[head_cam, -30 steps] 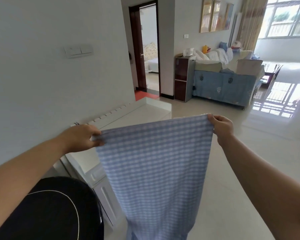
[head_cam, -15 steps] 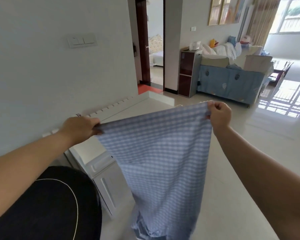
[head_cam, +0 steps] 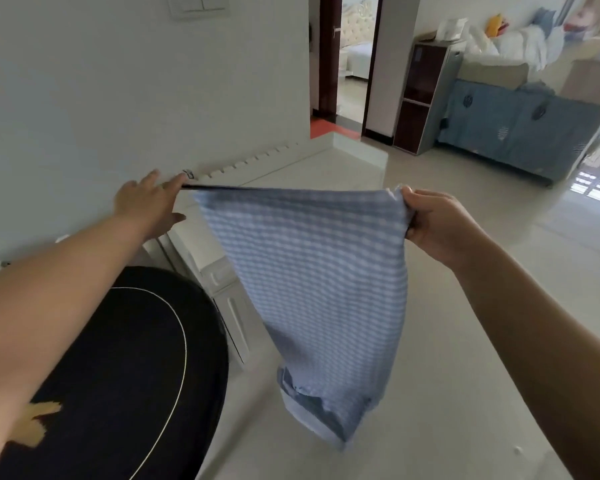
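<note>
Your right hand (head_cam: 437, 226) is curled tight round the right top corner of the blue checked cloth (head_cam: 312, 271), knuckles up and thumb side toward you, with the fabric gathered inside the fist. That forearm comes in from the lower right and rises toward the middle of the view.

Your left hand (head_cam: 149, 202) is reached further out and higher, palm down, its fingers (head_cam: 153, 176) straight and spread rather than curled. The cloth's top edge is drawn into a thin dark line that runs to the tip of your forefinger. You have contact there, but no pinch can be made out. Your left arm stretches long from the lower left corner.

Between your two hands the top edge is pulled nearly level and taut. From there the cloth hangs free in the air, narrowing downward, and its bottom end is folded and bunched above the pale floor (head_cam: 447, 393).

Just under your left hand sits a white cabinet (head_cam: 229, 292) against the wall, and below your left arm is a dark garment (head_cam: 118, 358) with a thin white line. Well beyond are a doorway (head_cam: 350, 64), a brown shelf unit (head_cam: 423, 95) and a blue-covered sofa (head_cam: 520, 129).
</note>
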{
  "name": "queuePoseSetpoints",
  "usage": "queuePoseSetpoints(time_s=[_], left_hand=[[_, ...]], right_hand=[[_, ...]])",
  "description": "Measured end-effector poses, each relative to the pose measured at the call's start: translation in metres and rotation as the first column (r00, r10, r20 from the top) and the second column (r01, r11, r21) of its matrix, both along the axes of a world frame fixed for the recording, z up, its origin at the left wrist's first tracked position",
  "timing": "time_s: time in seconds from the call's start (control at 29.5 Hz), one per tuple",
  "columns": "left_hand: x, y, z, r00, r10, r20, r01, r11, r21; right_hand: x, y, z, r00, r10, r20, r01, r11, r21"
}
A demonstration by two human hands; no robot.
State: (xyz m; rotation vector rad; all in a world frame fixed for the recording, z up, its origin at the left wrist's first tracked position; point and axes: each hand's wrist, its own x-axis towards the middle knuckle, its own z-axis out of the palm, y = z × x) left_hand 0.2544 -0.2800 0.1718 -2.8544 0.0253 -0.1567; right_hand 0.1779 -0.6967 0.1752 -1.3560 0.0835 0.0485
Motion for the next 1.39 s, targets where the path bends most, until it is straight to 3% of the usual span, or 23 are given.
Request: queuePoseSetpoints(time_s=[0.1, 0.24, 0.51, 0.71, 0.81, 0.88, 0.95, 0.98, 1.05, 1.15, 1.25, 1.39], left_hand=[[-0.012, 0.037, -0.011, 0.993, -0.064, 0.104, 0.062, 0.998, 0.023], [-0.026, 0.104, -0.015, 0.977, -0.125, 0.174, 0.115, 0.991, 0.066], [-0.048, 0.234, -0.029, 0.973, -0.138, 0.184, 0.136, 0.99, 0.026], [-0.06, 0.273, -0.045, 0.971, -0.21, 0.114, 0.192, 0.969, 0.153], [-0.067, 0.282, -0.049, 0.979, -0.18, 0.091, 0.165, 0.975, 0.145], [-0.072, 0.284, -0.051, 0.975, -0.198, 0.1, 0.182, 0.972, 0.15], [-0.074, 0.284, -0.053, 0.968, -0.226, 0.113, 0.209, 0.967, 0.145], [-0.074, 0.284, -0.053, 0.965, -0.235, 0.113, 0.216, 0.964, 0.154], [-0.072, 0.287, -0.054, 0.961, -0.252, 0.11, 0.233, 0.959, 0.16], [-0.072, 0.302, -0.052, 0.949, -0.293, 0.118, 0.272, 0.948, 0.168], [-0.078, 0.33, -0.048, 0.916, -0.348, 0.197, 0.325, 0.935, 0.142], [-0.1, 0.409, -0.052, 0.9, -0.347, 0.263, 0.336, 0.938, 0.088]], right_hand=[[-0.023, 0.04, -0.011, 0.998, 0.036, -0.052, -0.042, 0.99, -0.133], [-0.055, 0.116, -0.026, 0.994, 0.02, -0.103, -0.032, 0.992, -0.123], [-0.115, 0.271, -0.059, 0.959, 0.119, -0.257, -0.155, 0.98, -0.127], [-0.126, 0.31, -0.067, 0.942, 0.219, -0.253, -0.273, 0.941, -0.202], [-0.12, 0.313, -0.063, 0.891, 0.41, -0.198, -0.455, 0.803, -0.385], [-0.121, 0.317, -0.059, 0.82, 0.512, -0.256, -0.558, 0.614, -0.558], [-0.119, 0.323, -0.062, 0.796, 0.502, -0.338, -0.576, 0.456, -0.678], [-0.116, 0.326, -0.064, 0.8, 0.487, -0.351, -0.573, 0.445, -0.688], [-0.117, 0.33, -0.067, 0.817, 0.457, -0.35, -0.568, 0.535, -0.626], [-0.121, 0.335, -0.064, 0.804, 0.458, -0.379, -0.589, 0.699, -0.405], [-0.131, 0.361, -0.057, 0.745, 0.566, -0.353, -0.654, 0.723, -0.221], [-0.151, 0.439, -0.051, 0.744, 0.565, -0.357, -0.644, 0.749, -0.156]])
